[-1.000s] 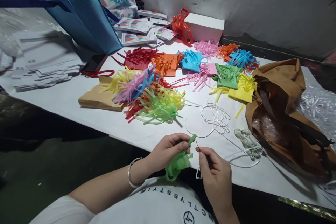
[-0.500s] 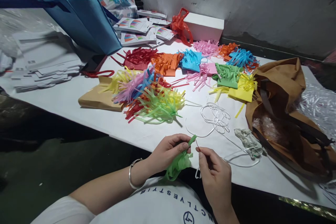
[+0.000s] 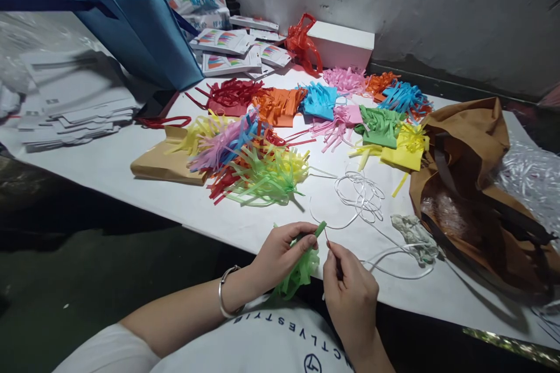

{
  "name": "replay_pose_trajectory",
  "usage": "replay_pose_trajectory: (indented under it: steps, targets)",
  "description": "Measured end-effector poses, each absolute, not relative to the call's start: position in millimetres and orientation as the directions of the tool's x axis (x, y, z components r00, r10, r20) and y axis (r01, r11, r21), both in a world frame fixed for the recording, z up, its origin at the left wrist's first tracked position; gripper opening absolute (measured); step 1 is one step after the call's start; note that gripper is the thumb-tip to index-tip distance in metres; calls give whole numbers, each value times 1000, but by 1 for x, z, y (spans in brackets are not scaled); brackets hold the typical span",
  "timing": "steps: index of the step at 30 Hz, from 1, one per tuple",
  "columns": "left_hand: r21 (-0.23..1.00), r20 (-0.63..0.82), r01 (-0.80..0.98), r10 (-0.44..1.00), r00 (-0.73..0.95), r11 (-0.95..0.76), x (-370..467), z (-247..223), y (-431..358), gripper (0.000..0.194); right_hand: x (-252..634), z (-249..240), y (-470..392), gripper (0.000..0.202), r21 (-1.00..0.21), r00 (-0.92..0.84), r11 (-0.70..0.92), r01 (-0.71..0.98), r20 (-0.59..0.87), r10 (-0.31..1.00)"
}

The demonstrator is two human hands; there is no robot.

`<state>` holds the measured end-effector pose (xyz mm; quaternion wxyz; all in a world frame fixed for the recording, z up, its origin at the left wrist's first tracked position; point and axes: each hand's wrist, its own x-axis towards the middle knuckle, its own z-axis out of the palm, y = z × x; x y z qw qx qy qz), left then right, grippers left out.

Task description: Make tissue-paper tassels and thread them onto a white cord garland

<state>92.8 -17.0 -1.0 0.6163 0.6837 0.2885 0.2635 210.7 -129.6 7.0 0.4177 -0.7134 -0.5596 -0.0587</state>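
My left hand (image 3: 286, 250) is closed around a green paper tassel (image 3: 300, 277). The tassel's rolled top end sticks out past my thumb and forefinger, and its fringe hangs below the palm. My right hand (image 3: 352, 285) pinches a thin reddish-brown wire-like piece (image 3: 326, 235) between thumb and forefinger. The upper tip of this piece is at the rolled green end; whether it goes inside, I cannot tell. Just beyond my hands a loose coil of white cord (image 3: 359, 192) lies on the white table (image 3: 245, 227).
Bright tassels (image 3: 271, 169) are heaped mid-table, near a brown paper piece (image 3: 161, 163). Fringed paper bundles (image 3: 280, 106) lie behind. A brown bag (image 3: 468, 134) sits at the right, a blue bag (image 3: 144, 35) at back left. Flat packs (image 3: 231, 61) and a white box (image 3: 339, 44) line the wall.
My right hand has shifted slightly left and downward, still pinching the thin piece. My left hand has barely moved, with the green tassel still in it.
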Motion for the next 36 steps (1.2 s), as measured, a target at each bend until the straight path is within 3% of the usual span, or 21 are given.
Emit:
replay_pose_trajectory:
  steps: [3,6,12,14,16,19,25,28,31,33,36]
  targets:
    - [993,1,85,725,689,-82,93,-3,-17,24,208,4,-128,20,-467,332,-34,884,574,749]
    - [991,6,91,727,687,-94,94,-3,-18,25,207,3,-127,20,-476,330,-23,879,572,751]
    - [949,163,56,637,754,-310,92,-5,-14,22,214,10,-127,19,-707,423,-11,708,411,807]
    - [909,233,28,565,791,-415,91,-6,-11,23,218,12,-128,18,-839,506,-65,541,263,821]
    - [857,310,-3,511,802,-515,89,-5,-8,27,222,13,-129,24,-963,545,-135,234,15,839]
    - [775,410,-52,438,800,-630,87,-1,-4,31,227,13,-126,39,-955,382,-200,-218,-272,883]
    - [714,441,-87,350,826,-694,86,5,-2,31,232,7,-121,47,-874,251,-191,-446,-327,911]
    - [670,424,-80,293,857,-738,87,6,-1,27,232,5,-121,45,-871,282,-165,-462,-321,904]
    - [624,411,-47,277,869,-780,89,8,0,22,229,4,-123,35,-923,326,-184,-338,-298,897]
    - [598,415,-31,277,867,-801,91,7,0,20,227,4,-124,30,-971,404,-195,-141,-236,884]
    - [604,436,-20,310,845,-796,95,1,-4,20,230,2,-121,24,-967,526,-144,209,-13,850]
